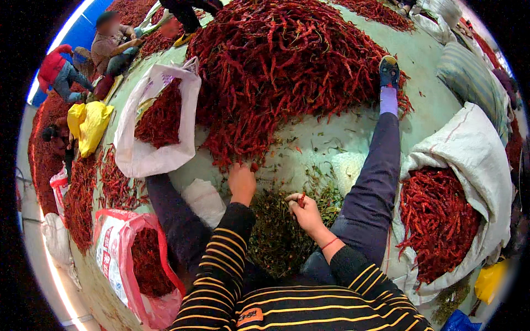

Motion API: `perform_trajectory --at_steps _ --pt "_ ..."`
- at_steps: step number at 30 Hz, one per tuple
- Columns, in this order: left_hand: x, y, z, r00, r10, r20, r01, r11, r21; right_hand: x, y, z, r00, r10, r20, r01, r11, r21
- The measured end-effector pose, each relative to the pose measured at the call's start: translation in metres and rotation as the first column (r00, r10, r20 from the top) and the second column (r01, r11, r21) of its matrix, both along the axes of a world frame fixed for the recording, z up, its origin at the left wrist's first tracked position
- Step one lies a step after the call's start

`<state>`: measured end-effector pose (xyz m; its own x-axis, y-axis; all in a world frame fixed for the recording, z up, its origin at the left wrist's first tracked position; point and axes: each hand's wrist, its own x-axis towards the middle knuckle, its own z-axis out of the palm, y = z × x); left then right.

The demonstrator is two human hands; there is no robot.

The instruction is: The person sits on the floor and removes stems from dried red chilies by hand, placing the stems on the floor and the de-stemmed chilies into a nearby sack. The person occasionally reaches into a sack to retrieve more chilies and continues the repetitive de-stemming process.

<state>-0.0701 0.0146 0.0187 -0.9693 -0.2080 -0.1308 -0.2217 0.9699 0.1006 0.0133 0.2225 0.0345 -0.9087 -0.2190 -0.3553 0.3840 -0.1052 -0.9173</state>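
Note:
A large pile of dried red chilies (287,60) lies on the floor in front of me, between my outstretched legs. My left hand (242,185) is at the near edge of the pile, its fingers curled onto chilies there; a red one shows by the fingertips. Nearer to me and to the right, my right hand (305,212) pinches a dried red chili (301,200) between thumb and fingers. Under and between the hands is a heap of greenish-brown stems and scraps (281,234). The fingers of the left hand are partly hidden.
An open white sack (157,157) with chilies stands at the left, a pink-and-white sack (118,259) nearer. At the right, a big white sack (469,143) holds chilies (436,215). A yellow bag (88,124) and other people (113,47) are at the far left.

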Motion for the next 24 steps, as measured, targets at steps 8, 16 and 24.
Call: perform_trajectory --at_steps 8,16,24 --pt "0.056 0.024 0.033 0.886 -0.184 -0.425 0.282 0.942 0.18 -0.004 0.0 0.013 0.988 -0.039 -0.152 0.067 0.981 0.183" --pt "0.098 0.071 0.065 0.848 -0.374 -0.376 0.484 0.836 0.259 -0.004 0.002 0.012 0.936 0.164 -0.312 -0.047 0.935 0.351" --pt "0.112 0.06 0.068 0.86 -0.391 -0.329 0.469 0.859 0.205 0.005 0.004 0.03 0.909 0.288 -0.302 -0.069 0.817 0.573"
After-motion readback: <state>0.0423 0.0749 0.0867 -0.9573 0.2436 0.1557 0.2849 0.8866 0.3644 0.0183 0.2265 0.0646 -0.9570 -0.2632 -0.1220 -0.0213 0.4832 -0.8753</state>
